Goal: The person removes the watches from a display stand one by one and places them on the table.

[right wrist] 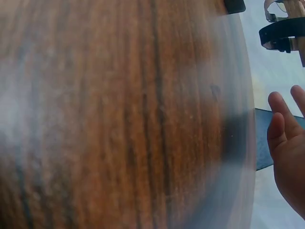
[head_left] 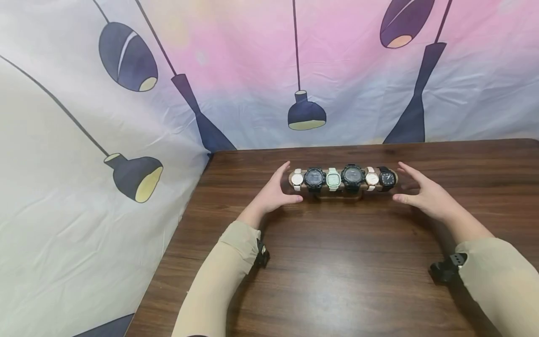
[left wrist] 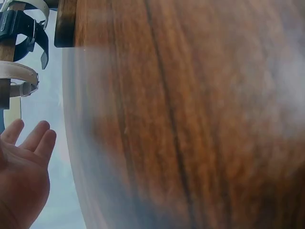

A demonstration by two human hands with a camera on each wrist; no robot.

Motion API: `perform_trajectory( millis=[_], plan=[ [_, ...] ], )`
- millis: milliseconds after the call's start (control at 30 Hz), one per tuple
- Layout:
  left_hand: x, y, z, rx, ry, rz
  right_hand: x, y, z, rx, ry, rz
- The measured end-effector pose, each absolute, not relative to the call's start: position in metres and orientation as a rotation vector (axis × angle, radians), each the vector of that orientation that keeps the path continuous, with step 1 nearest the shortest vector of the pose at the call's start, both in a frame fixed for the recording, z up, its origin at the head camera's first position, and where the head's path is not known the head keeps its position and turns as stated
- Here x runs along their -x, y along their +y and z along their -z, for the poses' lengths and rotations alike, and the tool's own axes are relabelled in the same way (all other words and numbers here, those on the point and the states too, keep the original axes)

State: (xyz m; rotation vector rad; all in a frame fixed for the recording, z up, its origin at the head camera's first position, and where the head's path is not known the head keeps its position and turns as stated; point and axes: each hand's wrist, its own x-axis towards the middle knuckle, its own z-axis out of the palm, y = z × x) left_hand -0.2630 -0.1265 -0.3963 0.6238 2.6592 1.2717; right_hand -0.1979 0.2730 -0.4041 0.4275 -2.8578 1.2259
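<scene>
A wooden watch stand [head_left: 338, 197] holds a row of several watches on its horizontal bar. From left to right come a white-strapped watch [head_left: 297, 179], a chunky black one, a square mint-green watch [head_left: 333, 179], a larger chunky black watch [head_left: 353, 175], a second white-strapped one and a square-faced black watch [head_left: 387, 178]. My left hand [head_left: 271, 194] is beside the bar's left end, thumb and fingers spread apart. A gap separates its fingers from the white strap [left wrist: 19, 71] in the left wrist view. My right hand [head_left: 429, 196] mirrors it at the right end, spread and holding nothing, near the black strap [right wrist: 281, 31].
The stand is toward the back of a dark wood-grain table [head_left: 328, 271]. Behind and to the left hangs a cloth [head_left: 252, 70] printed with lamps. Each sleeve cuff has a small black wrist camera [head_left: 446, 270] strapped to it.
</scene>
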Motion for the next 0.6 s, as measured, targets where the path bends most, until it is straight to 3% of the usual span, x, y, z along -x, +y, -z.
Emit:
perform_trajectory(
  millis=[600],
  plan=[
    [0.2621,-0.1209,0.4057,-0.612,2.471,-1.525,0.205,0.265,0.4139,-0.441,-2.735,-1.485]
  ],
)
